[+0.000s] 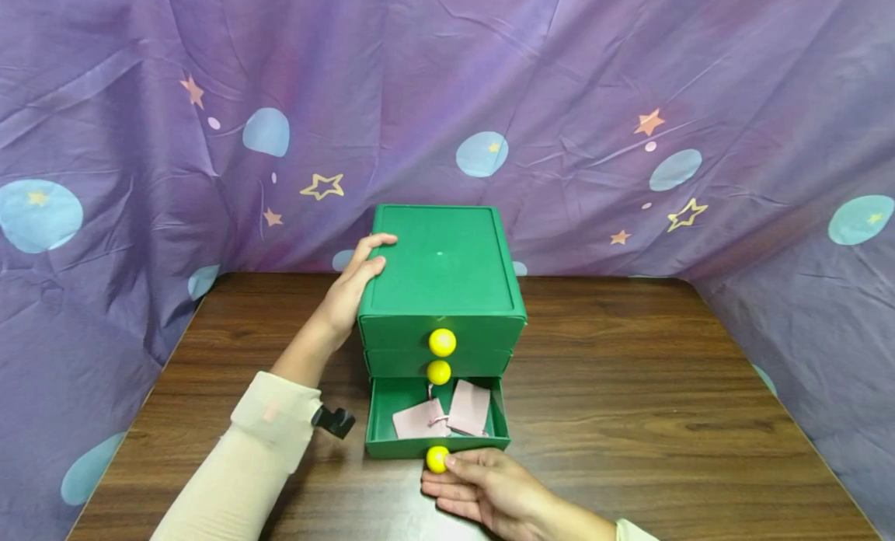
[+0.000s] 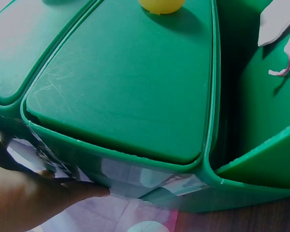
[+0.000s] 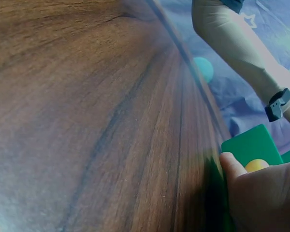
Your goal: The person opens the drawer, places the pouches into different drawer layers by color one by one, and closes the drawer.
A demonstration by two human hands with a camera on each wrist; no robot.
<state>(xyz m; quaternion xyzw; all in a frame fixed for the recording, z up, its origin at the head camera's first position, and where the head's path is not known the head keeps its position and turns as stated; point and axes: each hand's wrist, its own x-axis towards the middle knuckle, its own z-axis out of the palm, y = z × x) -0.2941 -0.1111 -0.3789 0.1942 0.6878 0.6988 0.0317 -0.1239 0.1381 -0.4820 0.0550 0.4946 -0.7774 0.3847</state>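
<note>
Right hand (image 1: pixel 489 490) pinching open bottom drawer's knob (image 1: pixel 437 458), left hand (image 1: pixel 349 288) steadying cabinet (image 1: pixel 442 273)

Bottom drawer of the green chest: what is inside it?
The open bottom drawer holds two pale pink pouches with a thin cord. Its rear part lies under the chest, so anything there is hidden.

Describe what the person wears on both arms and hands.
Both hands are bare. The left arm wears a long, close-fitting cream sleeve ending at the forearm, with a small black clip-like device strapped near its cuff. At the right arm only a cream cuff edge shows.
</note>
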